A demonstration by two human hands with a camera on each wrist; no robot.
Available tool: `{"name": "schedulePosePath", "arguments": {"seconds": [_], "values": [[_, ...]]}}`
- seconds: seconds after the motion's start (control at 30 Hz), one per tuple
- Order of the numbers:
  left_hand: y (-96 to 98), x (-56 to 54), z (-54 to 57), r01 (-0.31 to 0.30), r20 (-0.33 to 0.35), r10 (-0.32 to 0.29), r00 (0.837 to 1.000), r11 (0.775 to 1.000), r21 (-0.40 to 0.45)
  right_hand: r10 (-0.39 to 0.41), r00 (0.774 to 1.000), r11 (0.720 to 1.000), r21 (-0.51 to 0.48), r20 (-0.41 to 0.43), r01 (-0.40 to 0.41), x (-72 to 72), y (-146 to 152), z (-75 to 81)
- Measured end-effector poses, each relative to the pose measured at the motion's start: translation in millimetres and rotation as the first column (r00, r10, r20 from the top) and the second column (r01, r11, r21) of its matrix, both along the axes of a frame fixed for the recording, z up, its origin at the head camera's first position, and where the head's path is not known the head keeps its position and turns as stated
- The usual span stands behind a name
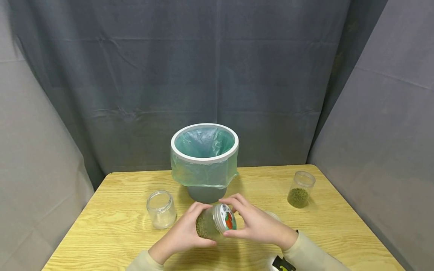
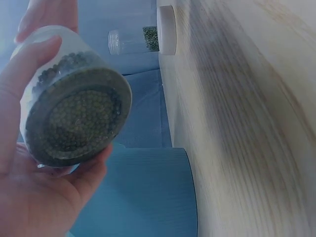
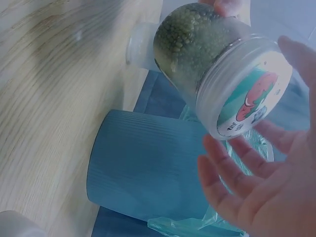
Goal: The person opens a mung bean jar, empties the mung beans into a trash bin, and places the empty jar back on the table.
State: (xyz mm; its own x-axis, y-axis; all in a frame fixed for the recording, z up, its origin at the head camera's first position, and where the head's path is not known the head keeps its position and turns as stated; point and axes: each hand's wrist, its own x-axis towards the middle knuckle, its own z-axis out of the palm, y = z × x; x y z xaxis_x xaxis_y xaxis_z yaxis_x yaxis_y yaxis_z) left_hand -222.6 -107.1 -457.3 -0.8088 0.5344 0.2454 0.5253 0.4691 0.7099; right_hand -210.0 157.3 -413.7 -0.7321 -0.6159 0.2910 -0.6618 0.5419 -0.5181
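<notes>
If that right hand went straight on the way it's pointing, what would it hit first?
Most likely the lid with the red picture: it sits between the thumb and fingers of the right hand, which may already touch it. Just past it is the jar in the left hand.

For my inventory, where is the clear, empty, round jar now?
In the head view, the clear, empty, round jar stands on the left part of the yellow wooden table, left of the grey round bin and near the left hand.
</notes>
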Motion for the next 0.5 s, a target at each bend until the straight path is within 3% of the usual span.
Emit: {"name": "schedulePosePath", "arguments": {"seconds": [0.37,0.5], "values": [[-3.4,-0.2,4.0,0.056,0.036,-0.055,0.998,0.998,-0.022,0.171,0.978,0.984,-0.022,-0.12,-0.175,-0.9,5.3,4.7],[-3.4,0.6,5.7,0.066,0.035,-0.065,0.997,0.998,-0.022,0.204,0.972,0.976,-0.049,-0.116,-0.21,-1.3,7.2,6.1]]}}
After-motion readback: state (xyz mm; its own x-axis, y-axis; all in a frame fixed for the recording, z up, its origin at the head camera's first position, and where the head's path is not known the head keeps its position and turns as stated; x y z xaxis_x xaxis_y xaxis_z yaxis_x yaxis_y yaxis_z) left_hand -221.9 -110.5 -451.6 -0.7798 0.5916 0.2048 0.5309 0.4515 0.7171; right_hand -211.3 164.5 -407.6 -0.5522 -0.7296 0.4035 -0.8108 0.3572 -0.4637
